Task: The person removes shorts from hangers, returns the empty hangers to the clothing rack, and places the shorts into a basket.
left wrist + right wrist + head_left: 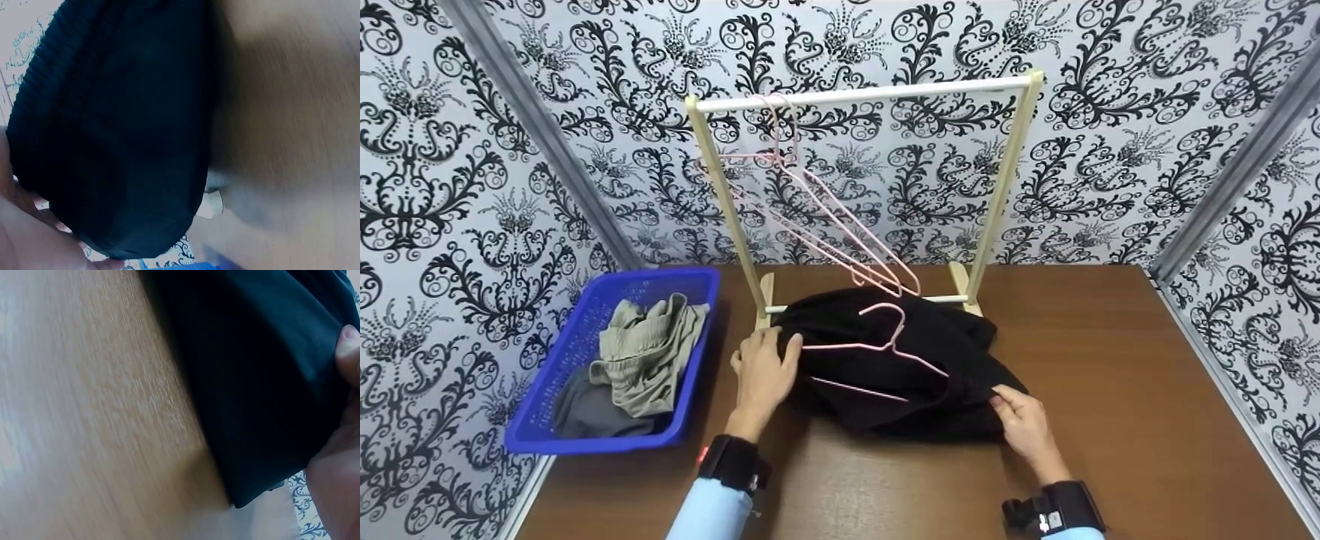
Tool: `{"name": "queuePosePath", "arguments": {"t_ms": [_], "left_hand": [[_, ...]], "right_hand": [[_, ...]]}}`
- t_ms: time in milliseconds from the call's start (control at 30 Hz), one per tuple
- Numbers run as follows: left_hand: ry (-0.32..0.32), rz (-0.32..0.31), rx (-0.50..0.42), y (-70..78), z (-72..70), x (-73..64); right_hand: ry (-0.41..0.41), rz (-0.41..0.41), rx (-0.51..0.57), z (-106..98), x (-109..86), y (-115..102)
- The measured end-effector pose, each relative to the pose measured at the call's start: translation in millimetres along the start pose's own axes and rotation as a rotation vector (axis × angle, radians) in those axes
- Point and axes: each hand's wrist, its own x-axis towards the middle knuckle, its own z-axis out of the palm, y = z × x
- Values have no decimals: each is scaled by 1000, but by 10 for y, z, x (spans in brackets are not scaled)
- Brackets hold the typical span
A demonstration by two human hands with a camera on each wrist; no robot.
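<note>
A black garment point(855, 420) with a gathered elastic edge, plainest in the left wrist view, is spread at the foot of the rack. Within its opening lies a pink hanger point(894, 341), its hook and shoulders showing and the ends of its arms hidden by cloth. My left hand point(765, 375) grips the garment's left edge beside one hanger arm, thumb raised toward the opening and fingertips partly hidden. At the right edge, my right hand point(1026, 427) pinches the black cloth between thumb and fingers. The right wrist view shows the thumb point(349, 349) pressed on the fabric.
A small rack point(870, 93) with wooden posts and a white rail stands behind the garment, pink hangers point(840, 214) hanging at its left. Left of it, a blue basket point(529, 439) holds khaki clothing point(649, 360) and dark grey cloth point(600, 416). Patterned walls enclose the brown table point(1147, 420).
</note>
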Motion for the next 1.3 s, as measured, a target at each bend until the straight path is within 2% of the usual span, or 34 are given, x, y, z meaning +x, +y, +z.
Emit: {"name": "queuePosePath", "arguments": {"t_ms": [100,200,300,433,533,700,1000,1067,1200,1300], "left_hand": [[8,-24,-9,-32,-24,17],[29,-22,-27,-62,-33,25],[47,-3,-57,-80,-48,24],[48,-36,-84,-98,-73,33],[49,-79,-90,-109,-82,50],[86,-84,-114,-74,-91,75],[111,-176,-252,54,-218,96],[131,-174,-263,77,-237,107],[152,-163,-258,119,-259,133],[153,-152,-257,156,-272,142]], "right_hand": [[4,13,-10,-8,-5,20],[14,30,-20,-16,-9,32],[6,70,25,-28,-20,19],[13,73,69,-38,-24,-6],[36,37,48,-33,-18,-9],[57,18,39,-16,-32,13],[84,-71,46,32,-21,51],[60,-33,4,20,-13,32],[-29,125,-96,-26,-6,-26],[-106,239,-83,-54,-4,-44]]}}
